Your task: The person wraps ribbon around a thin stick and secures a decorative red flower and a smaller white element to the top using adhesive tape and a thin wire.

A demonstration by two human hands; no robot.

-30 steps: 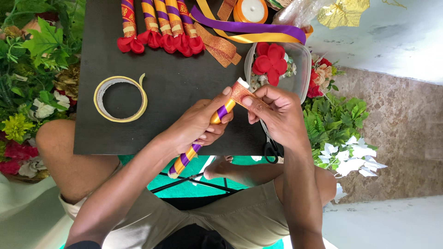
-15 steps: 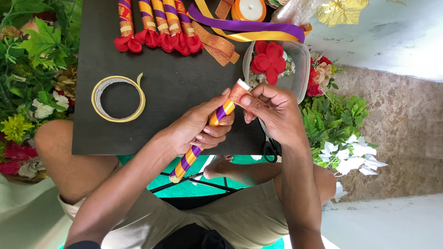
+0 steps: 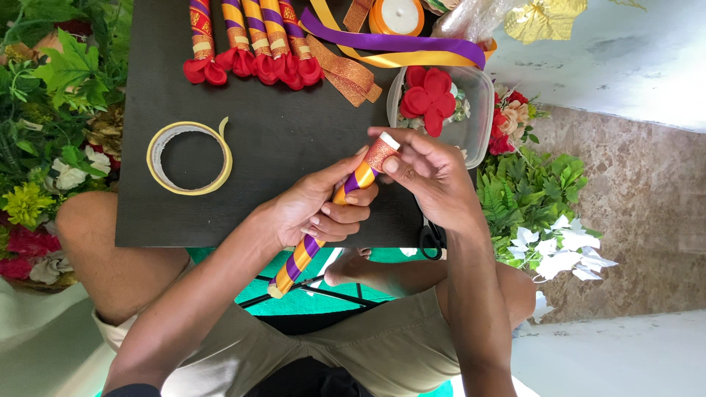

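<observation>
My left hand [image 3: 312,209] is wrapped around the middle of a stick covered in spiral orange and purple ribbon [image 3: 298,259], held slanted over the front edge of a black board [image 3: 279,147]. My right hand [image 3: 426,173] pinches the stick's upper end, where a band of copper glitter ribbon [image 3: 379,155] goes round it below a white tip. Both hands are closed on the same stick.
Several finished ribbon sticks with red flower ends [image 3: 250,44] lie at the board's far edge. A roll of yellow tape [image 3: 190,156], a clear tub with red fabric flowers [image 3: 435,95], loose purple ribbon [image 3: 390,43], an orange ribbon spool [image 3: 397,15] and scissors [image 3: 432,239] are nearby. Artificial greenery [image 3: 44,110] flanks both sides.
The two hands and the stick stay in nearly the same place. The right fingers have shifted slightly around the glitter band at the stick's top.
</observation>
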